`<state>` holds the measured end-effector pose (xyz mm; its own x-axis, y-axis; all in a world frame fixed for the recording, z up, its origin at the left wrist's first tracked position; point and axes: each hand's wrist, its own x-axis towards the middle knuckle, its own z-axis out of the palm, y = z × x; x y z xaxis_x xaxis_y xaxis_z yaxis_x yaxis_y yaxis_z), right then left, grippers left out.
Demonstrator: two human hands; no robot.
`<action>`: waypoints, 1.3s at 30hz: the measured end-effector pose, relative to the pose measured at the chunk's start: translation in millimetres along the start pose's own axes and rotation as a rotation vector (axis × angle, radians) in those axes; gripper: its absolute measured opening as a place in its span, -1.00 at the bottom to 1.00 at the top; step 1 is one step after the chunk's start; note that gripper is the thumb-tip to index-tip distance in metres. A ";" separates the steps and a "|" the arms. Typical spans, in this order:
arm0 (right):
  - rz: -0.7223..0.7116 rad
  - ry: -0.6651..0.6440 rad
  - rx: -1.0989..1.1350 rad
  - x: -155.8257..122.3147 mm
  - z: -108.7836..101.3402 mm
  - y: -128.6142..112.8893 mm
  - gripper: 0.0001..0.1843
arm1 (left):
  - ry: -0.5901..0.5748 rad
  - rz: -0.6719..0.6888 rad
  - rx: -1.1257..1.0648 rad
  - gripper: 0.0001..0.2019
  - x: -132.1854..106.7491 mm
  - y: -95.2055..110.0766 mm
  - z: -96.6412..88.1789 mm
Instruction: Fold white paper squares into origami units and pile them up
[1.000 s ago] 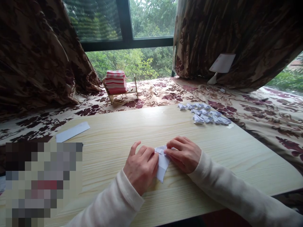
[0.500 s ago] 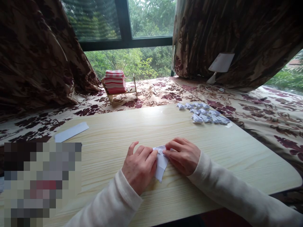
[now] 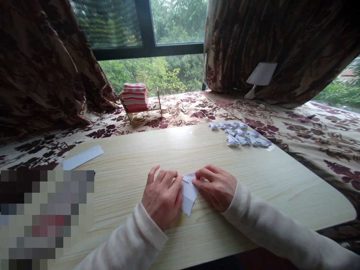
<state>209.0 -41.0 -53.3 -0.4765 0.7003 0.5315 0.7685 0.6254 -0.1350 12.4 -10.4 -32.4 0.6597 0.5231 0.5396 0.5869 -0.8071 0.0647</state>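
A small strip of white paper [image 3: 189,198] lies on the wooden table between my hands, its upper end folded over and showing faint printed lines. My left hand [image 3: 162,197] holds the paper's left edge, index finger and thumb against it and the other fingers bent. On the other side, my right hand [image 3: 218,187] pinches the upper right corner of the fold. The fingertips under the paper are hidden.
Several folded white paper pieces [image 3: 242,134] sit at the table's [image 3: 135,157] far right corner. Another paper strip [image 3: 83,157] lies at the far left. Beyond are a small rack [image 3: 140,111] with folded striped cloths [image 3: 135,96] and a lamp [image 3: 262,74]. A blurred patch covers the lower left.
My left fingertips have drawn back slightly to the left, so more of the fold and the paper shows. My right hand stays at the upper right corner.
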 end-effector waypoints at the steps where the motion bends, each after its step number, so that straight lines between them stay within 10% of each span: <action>1: -0.002 0.004 0.001 -0.3 0.5 0.1 -0.75 | -0.008 0.000 -0.003 -0.77 0.8 -0.1 0.0; 22: 0.089 -0.063 -0.240 20.3 18.2 -2.9 -0.87 | -0.098 0.013 0.021 -0.76 2.0 3.8 4.3; 39: 0.317 -0.427 -0.424 9.5 -32.4 21.6 -0.74 | -0.140 -0.029 0.101 -0.76 0.9 8.3 1.8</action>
<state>234.9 -32.0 -24.0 -0.2600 0.9566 0.1316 0.9584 0.2390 0.1561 18.7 -16.1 -32.9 0.6968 0.5841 0.4164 0.6459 -0.7634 -0.0099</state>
